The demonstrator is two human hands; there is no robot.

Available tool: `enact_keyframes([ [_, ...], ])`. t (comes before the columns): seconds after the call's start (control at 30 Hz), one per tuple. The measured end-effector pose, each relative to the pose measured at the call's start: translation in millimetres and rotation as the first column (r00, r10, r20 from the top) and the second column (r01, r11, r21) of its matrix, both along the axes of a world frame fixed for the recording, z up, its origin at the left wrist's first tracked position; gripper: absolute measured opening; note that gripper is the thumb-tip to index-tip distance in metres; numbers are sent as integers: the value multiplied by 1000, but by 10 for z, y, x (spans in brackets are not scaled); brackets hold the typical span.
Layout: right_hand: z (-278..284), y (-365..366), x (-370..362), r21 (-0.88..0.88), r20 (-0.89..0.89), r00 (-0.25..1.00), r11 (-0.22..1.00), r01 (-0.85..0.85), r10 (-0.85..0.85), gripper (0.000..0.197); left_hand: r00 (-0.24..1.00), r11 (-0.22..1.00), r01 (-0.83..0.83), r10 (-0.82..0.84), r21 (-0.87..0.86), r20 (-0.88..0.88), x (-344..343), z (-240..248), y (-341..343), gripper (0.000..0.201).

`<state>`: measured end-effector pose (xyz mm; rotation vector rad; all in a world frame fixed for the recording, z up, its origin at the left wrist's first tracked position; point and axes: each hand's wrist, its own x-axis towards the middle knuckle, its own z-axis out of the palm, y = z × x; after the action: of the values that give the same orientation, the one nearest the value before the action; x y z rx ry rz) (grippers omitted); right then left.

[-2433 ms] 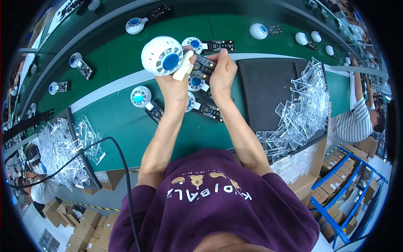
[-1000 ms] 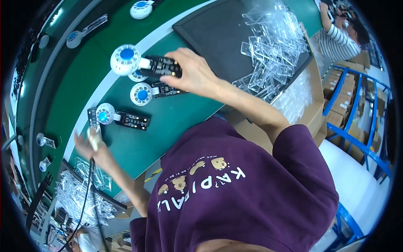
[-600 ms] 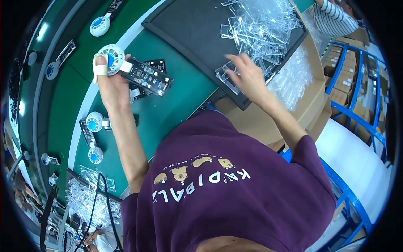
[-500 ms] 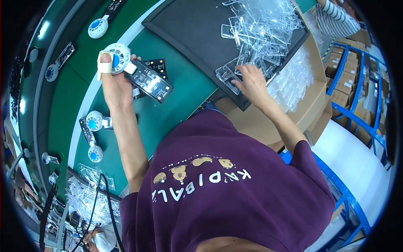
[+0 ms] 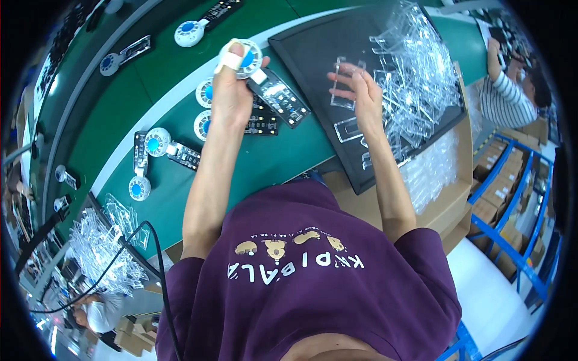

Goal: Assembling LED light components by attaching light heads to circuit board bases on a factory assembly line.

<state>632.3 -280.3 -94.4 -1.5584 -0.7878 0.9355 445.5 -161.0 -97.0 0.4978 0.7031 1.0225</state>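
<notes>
The left hand (image 5: 232,102) clasps a fan (image 5: 247,59) by its white head, taped thumb on top, its board (image 5: 279,96) slanting over the table (image 5: 271,157). The right hand (image 5: 368,99) has a clear frame (image 5: 343,103) in loosely spread fingers above the black tray (image 5: 319,69); half a second ago it was down by the pile (image 5: 424,78), so now each hand carries one part. Four other fans (image 5: 158,142) lie on the table, at least four on the far green surface (image 5: 150,67); the pile is too tangled to count.
</notes>
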Motion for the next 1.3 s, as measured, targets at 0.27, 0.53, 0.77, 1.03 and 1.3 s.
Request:
enact_keyframes([
  [0.27,262,505,-704,-90,822,526,961,-260,219,49,982,983,-183,185,27,-50,-31,66,153,55],
  [0.53,167,731,-1155,-122,941,279,963,-240,189,57,922,938,-330,345,110,-177,-83,128,228,46],
  [0.77,150,679,-1002,-7,811,538,922,-388,232,57,960,957,-251,227,143,160,-255,146,195,51],
  [1.03,276,811,-1002,109,627,760,946,-304,172,36,998,992,-15,22,128,-56,-327,183,18,45],
  [1.3,-90,1067,-1104,-27,-49,991,992,126,-127,49,961,908,-166,236,384,-143,-288,200,-68,34],
])
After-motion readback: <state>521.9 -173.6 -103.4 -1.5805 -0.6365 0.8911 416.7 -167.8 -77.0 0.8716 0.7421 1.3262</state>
